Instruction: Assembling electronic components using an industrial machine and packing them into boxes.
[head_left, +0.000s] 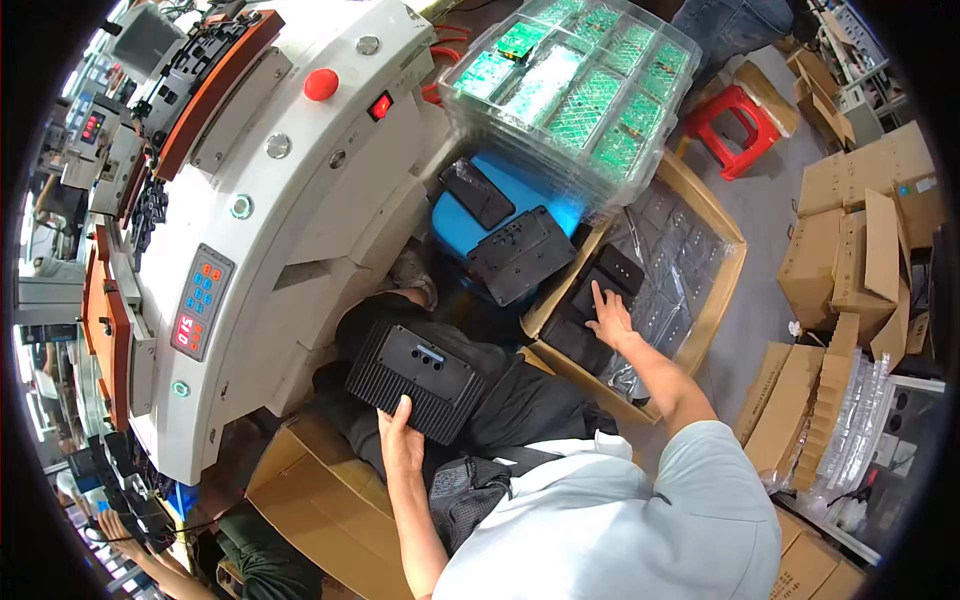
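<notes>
My left hand grips the lower edge of a black plastic housing over my lap, its thumb on top. The housing is ribbed at both ends, with round holes and a slot in a smooth middle panel. My right hand reaches into an open cardboard box, fingers apart. Its fingertips rest on or just over dark plastic parts stacked at the box's left side. More dark parts lie there under clear plastic film. Left of the box, another black housing sits on a blue stool, beside a phone.
A white machine with a red button and keypad stands left. Clear trays of green circuit boards are stacked ahead. A red stool and cartons stand right. A cardboard box is beside my legs; another person's hand shows lower left.
</notes>
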